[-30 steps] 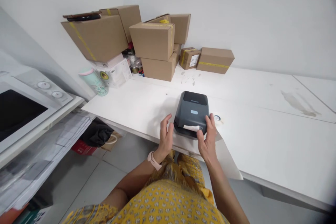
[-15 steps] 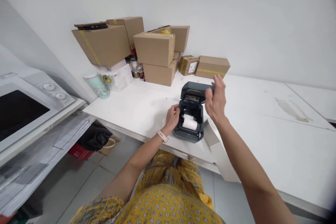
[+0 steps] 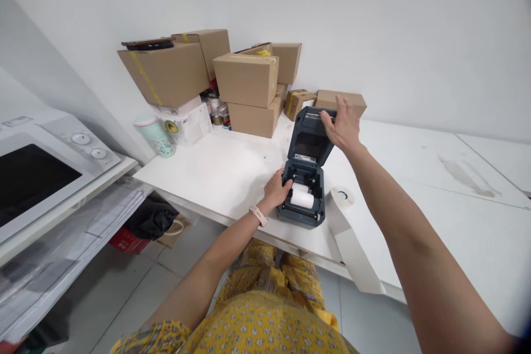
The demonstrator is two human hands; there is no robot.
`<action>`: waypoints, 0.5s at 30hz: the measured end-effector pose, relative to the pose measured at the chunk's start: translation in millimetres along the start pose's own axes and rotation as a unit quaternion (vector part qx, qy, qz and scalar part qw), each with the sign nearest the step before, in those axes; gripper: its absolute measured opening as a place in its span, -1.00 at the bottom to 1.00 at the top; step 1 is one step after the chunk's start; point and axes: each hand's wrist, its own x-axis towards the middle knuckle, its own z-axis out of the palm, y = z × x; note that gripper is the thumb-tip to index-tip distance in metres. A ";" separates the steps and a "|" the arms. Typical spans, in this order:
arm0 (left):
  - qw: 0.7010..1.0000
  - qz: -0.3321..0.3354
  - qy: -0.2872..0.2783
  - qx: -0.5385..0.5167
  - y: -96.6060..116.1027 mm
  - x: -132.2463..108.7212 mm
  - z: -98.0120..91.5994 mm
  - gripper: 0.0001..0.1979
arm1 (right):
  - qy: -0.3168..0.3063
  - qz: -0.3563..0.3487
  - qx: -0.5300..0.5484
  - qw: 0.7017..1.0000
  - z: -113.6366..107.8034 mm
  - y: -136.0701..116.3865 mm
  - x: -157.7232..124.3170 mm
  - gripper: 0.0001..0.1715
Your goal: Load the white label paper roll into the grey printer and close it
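A dark blue-grey label printer stands on the white table with its lid tilted up. Inside its bay lies a white paper roll. My left hand grips the printer's left side wall, thumb over the rim and fingers outside. At the upper right corner of the lid, my right hand holds the edge between thumb and fingers. Just right of the printer a second paper roll sits on the table, its loose strip hanging over the front edge.
Cardboard boxes are stacked along the wall at the back. A mint green tumbler stands beside a white box at the back left. To the left, a microwave rests on a shelf. The table's front edge lies close to my body.
The printer lid has swung up and back with my right hand on it. My left thumb has come over the rim. The second paper roll now shows beside the right forearm.
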 end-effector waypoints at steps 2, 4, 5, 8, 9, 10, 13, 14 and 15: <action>1.000 -0.003 0.001 -0.001 -0.2 0.1 0.2 -0.49 | -0.019 -0.005 0.015 1.000 -2.3 2.3 0.3 -0.14; 1.000 -0.008 0.001 -0.001 -0.4 0.3 0.5 -0.49 | -0.022 -0.022 0.024 0.999 -4.8 4.5 -2.3 -0.13; 1.000 -0.010 0.002 -0.001 -0.5 0.4 0.6 -0.49 | -0.022 -0.030 0.025 0.999 -6.0 5.4 -3.9 -0.12; 1.000 -0.010 0.001 -0.002 0.1 0.3 0.2 -0.48 | -0.034 -0.036 0.021 0.999 -11.1 5.6 -8.4 -0.12; 1.000 -0.011 -0.001 -0.003 0.5 0.1 -0.3 -0.48 | -0.033 -0.037 0.018 0.999 -13.6 4.0 -10.1 -0.12; 1.000 -0.011 -0.003 -0.005 0.9 -0.2 -0.7 -0.48 | -0.022 -0.041 0.016 0.999 -16.4 1.4 -12.6 -0.13; 1.000 -0.009 -0.005 -0.005 1.7 -0.6 -1.5 -0.47 | 0.041 -0.081 0.012 0.996 -22.9 -11.0 -28.6 -0.31; 1.000 -0.007 -0.004 -0.003 1.5 -0.5 -1.3 -0.47 | 0.042 -0.103 0.013 0.994 -22.7 -15.3 -37.4 -0.41; 1.000 -0.005 -0.001 -0.002 1.1 -0.2 -0.8 -0.47 | 0.022 -0.128 0.015 0.991 -20.4 -18.8 -47.6 -0.48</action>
